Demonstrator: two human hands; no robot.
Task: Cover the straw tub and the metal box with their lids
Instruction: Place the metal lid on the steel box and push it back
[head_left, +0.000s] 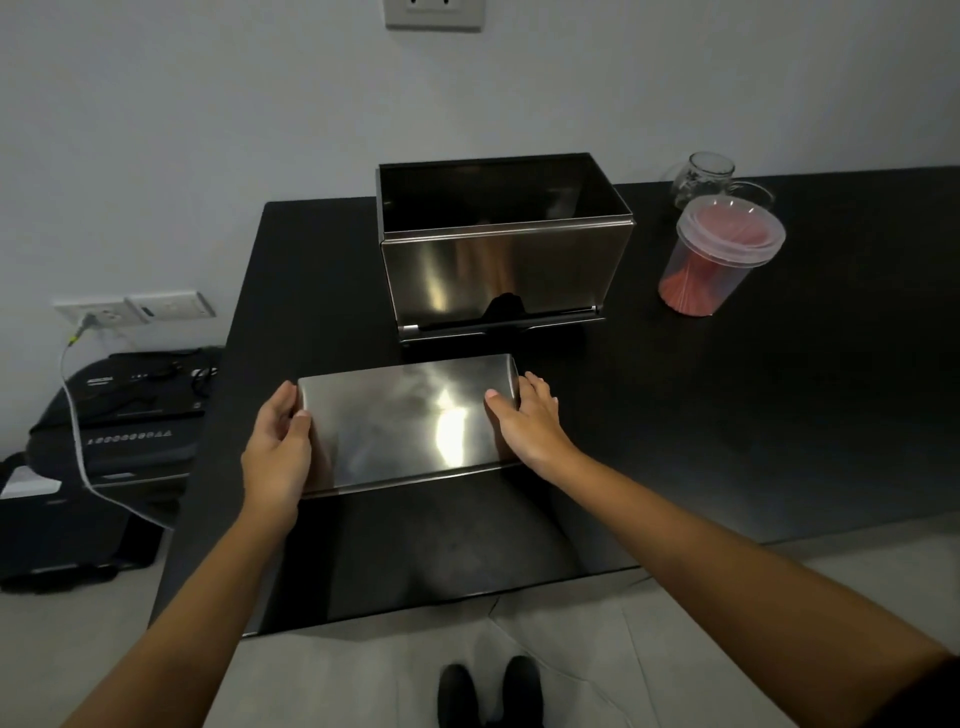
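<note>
both hands, left hand (278, 447) and right hand (524, 418), fingers clamped on metal lid (405, 421) ends; open metal box (501, 244) behind, lidded straw tub (719, 254) well right.

Open metal box (501, 260); its lid (410, 423) lies before it; straw tub (719, 254) lidded.

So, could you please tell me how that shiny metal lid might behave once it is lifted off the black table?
The shiny rectangular metal lid looks like rigid folded sheet, so it should stay stiff. Its polished surface may be slippery, so the left hand and right hand gripping opposite ends seems sensible. It probably weighs little for its size.
</note>
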